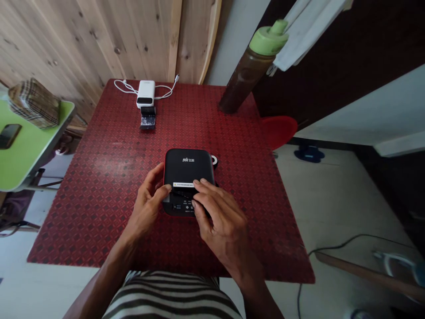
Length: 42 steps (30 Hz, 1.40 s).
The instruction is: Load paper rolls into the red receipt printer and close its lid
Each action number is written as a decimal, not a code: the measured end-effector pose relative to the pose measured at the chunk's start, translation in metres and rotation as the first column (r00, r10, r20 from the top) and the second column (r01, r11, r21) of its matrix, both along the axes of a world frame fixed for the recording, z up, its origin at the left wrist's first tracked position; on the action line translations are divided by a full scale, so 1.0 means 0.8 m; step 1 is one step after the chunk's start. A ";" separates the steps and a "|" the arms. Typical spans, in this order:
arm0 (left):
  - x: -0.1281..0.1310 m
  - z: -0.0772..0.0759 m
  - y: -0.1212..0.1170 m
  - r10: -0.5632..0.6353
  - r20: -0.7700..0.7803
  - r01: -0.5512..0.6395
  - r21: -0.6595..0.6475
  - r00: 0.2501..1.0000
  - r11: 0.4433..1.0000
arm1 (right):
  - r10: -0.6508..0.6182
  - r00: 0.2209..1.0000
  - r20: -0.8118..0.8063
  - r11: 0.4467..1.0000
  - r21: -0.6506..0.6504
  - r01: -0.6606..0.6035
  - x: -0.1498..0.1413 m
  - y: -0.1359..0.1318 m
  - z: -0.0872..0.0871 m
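A black, rounded-square device [189, 168] with a white logo lies flat on the table in front of me. Across it runs a white warning label, and small buttons line its near edge. My left hand [149, 199] grips its left side, thumb on top by the near panel. Over the near right part, my right hand [221, 212] has fingertips at the label's right end and thumb close below them. A thin dark strip [182, 194] stretches between the left thumb and the right fingers; what exactly it is I cannot make out. Behind the device's right side, a round thing with a white ring [214, 160] is partly hidden.
The red patterned table [113, 177] holds a white power bank [146, 92] with a cable, a black roll [148, 118], and a tall brown bottle [244, 73] with a green lid. A red stool [280, 130] stands right; a green table [29, 146] is left.
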<state>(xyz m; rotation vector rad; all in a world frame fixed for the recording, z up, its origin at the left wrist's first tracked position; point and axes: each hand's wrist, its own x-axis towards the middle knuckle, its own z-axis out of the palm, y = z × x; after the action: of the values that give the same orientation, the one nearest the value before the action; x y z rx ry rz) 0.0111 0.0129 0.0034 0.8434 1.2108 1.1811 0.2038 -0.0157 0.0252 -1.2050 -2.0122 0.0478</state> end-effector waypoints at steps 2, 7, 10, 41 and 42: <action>-0.003 -0.002 -0.004 -0.006 -0.022 0.006 0.010 1.000 1.000 | 0.005 0.999 -0.044 1.000 0.006 -0.004 0.002 -0.005 -0.002; -0.013 -0.005 -0.024 -0.035 -0.033 0.036 0.037 0.999 0.999 | -0.195 0.957 -0.214 0.981 -0.048 0.189 0.017 -0.029 -0.016; -0.015 -0.006 -0.032 -0.033 -0.044 0.034 0.035 0.999 0.999 | -0.317 0.896 -0.311 0.933 -0.270 0.236 0.024 -0.044 -0.034; -0.009 0.016 -0.039 0.067 -0.017 -0.068 -0.103 0.998 0.992 | -0.359 0.859 -0.365 0.892 -0.404 0.201 0.020 -0.077 -0.054; -0.009 0.015 -0.039 0.065 -0.019 -0.066 -0.096 0.998 0.993 | -0.361 0.854 -0.373 0.890 -0.411 0.197 0.019 -0.078 -0.056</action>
<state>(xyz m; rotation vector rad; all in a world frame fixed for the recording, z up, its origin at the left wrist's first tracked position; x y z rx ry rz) 0.0043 -0.0182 0.0155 0.7469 1.3068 1.1605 0.2187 -0.0783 -0.0193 -1.5514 -1.4437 0.5199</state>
